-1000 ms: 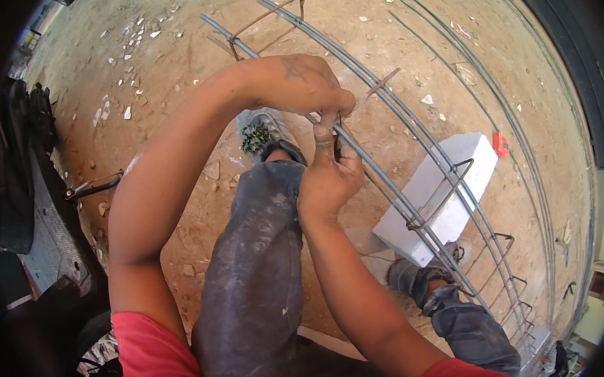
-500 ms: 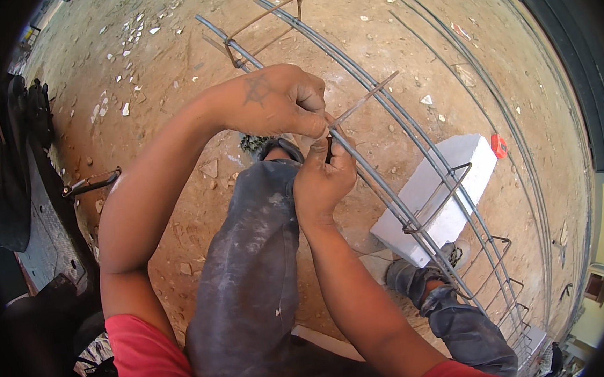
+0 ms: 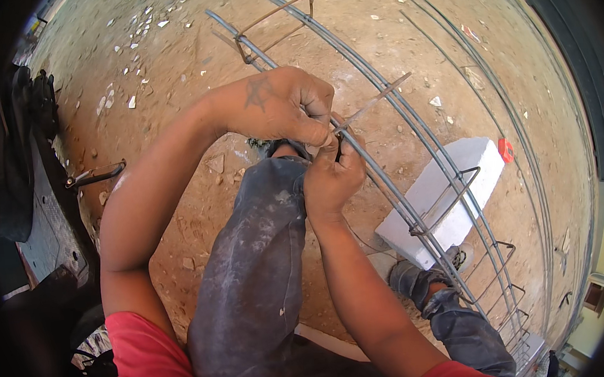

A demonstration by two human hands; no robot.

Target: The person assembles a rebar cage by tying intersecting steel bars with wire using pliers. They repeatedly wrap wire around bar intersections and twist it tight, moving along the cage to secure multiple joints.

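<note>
My left hand (image 3: 286, 105) is closed in a pinch at the near bars of a long rebar cage (image 3: 384, 178). Just below it my right hand (image 3: 334, 179) is closed too, its thumb and fingertips almost meeting the left ones. Whatever the fingertips pinch is too small and hidden to make out. A brown stirrup (image 3: 374, 102) crosses from the hands to the far pair of bars. Farther up the cage sits another rectangular stirrup (image 3: 312, 5), and a darker one (image 3: 460, 198) is down the cage to the right.
A white block (image 3: 479, 165) lies under the cage, with a red tape measure (image 3: 506, 150) at its far corner. Loose bars (image 3: 494, 80) stretch along the right. My knee (image 3: 263, 181) is beside the hands. Stone chips dot the dirt ground (image 3: 189, 77).
Both hands, the cage and the ground have shifted slightly right and down in the picture together. The fingers keep their pinch at the same crossing.
</note>
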